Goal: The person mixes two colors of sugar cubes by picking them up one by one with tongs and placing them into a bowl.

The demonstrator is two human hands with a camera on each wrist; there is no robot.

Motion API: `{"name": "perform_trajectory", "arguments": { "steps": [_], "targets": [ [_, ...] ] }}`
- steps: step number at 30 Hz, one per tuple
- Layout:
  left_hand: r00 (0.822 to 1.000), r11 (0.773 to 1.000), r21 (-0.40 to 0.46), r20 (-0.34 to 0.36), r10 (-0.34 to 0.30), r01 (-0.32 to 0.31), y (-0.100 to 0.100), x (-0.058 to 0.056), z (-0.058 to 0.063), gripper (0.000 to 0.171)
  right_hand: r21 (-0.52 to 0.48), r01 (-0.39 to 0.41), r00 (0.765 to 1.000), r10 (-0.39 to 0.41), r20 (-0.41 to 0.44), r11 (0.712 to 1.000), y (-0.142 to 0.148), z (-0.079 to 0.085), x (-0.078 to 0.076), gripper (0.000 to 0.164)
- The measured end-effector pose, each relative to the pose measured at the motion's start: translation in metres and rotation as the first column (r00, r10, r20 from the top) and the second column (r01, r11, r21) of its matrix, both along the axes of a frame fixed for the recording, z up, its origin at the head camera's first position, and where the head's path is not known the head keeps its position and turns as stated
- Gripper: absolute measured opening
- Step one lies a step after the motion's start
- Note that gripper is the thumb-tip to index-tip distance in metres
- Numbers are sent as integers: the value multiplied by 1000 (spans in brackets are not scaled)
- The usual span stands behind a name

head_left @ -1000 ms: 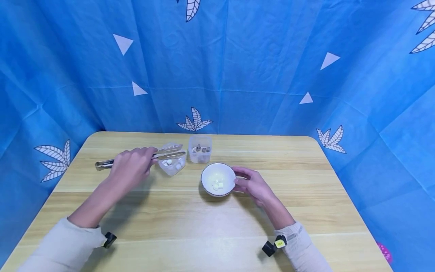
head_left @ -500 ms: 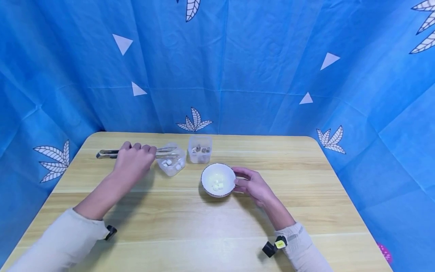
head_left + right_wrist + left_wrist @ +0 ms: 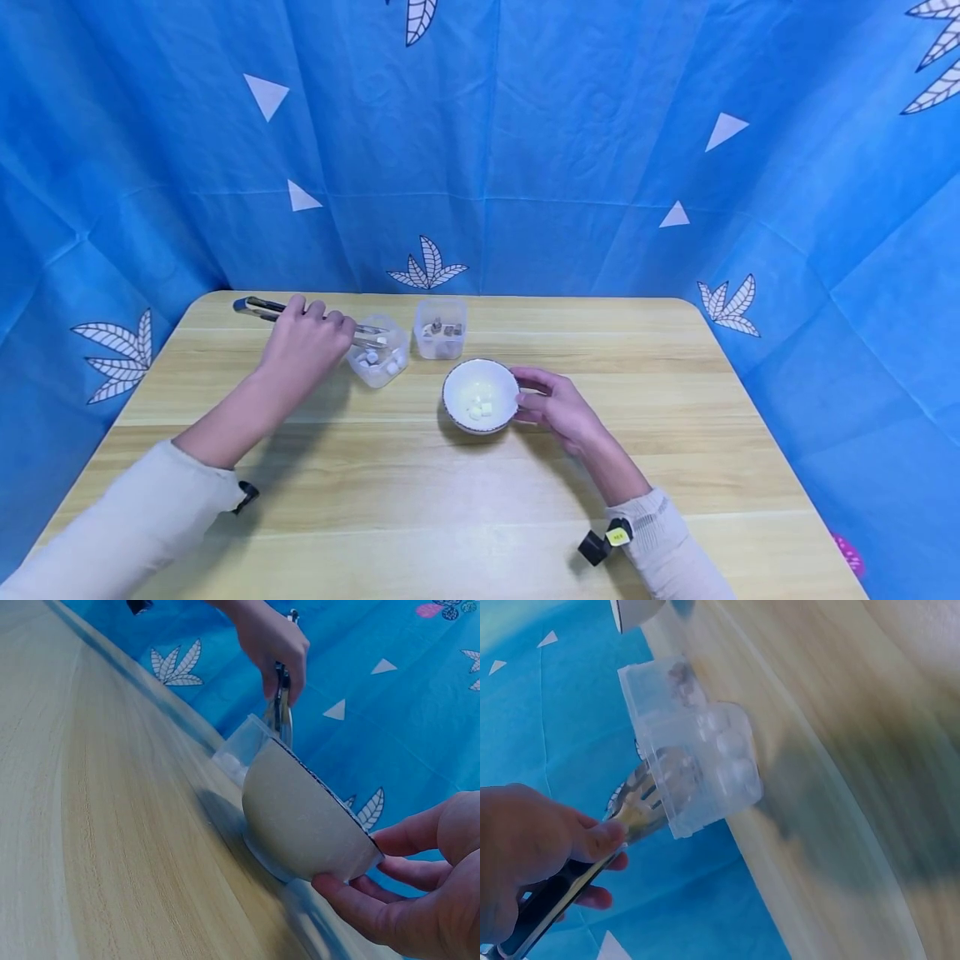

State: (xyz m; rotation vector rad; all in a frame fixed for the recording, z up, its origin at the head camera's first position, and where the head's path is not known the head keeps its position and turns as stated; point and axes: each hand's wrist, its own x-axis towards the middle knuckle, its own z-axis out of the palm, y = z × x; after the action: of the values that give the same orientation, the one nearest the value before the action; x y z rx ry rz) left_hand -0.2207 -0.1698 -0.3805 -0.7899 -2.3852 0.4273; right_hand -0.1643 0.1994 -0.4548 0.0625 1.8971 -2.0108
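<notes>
The left hand (image 3: 311,342) is closed round the tongs (image 3: 258,308), thumb on one arm and fingers on the other. The tips of the tongs reach down into the nearer plastic tub (image 3: 377,380), which holds white lumps (image 3: 371,358). One white lump shows by the tips in the head view, but I cannot tell whether it is gripped. For a sure pick-up, the tips should straddle a single lump low on its sides before a light, even squeeze; too hard a squeeze could shoot it out, and a straight lift would clear the rim without dragging the light tub along.

The right hand (image 3: 562,408) pinches the side of the bowl (image 3: 467,379) between thumb and fingers. The bowl stands upright on the table (image 3: 420,500), nearer the person than the tub and to its right, with a few white pieces (image 3: 481,412) inside. That steadying hold seems sound, provided it does not tip the bowl.

Just beside the first tub is a second tub (image 3: 442,351) with brown pieces (image 3: 438,328) in it.
</notes>
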Motion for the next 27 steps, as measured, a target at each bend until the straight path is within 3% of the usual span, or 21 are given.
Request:
{"name": "perform_trajectory", "arguments": {
  "steps": [11, 27],
  "targets": [
    [993, 995, -96, 109, 45, -34, -1, -11, 3, 13, 5, 3, 1000, -3, -4, 1000, 0, 1, 0, 52],
    [987, 987, -158, 158, 41, -16, -4, -25, 2, 23, 11, 4, 1000, -4, -11, 1000, 0, 1, -1, 52]
  ]
}}
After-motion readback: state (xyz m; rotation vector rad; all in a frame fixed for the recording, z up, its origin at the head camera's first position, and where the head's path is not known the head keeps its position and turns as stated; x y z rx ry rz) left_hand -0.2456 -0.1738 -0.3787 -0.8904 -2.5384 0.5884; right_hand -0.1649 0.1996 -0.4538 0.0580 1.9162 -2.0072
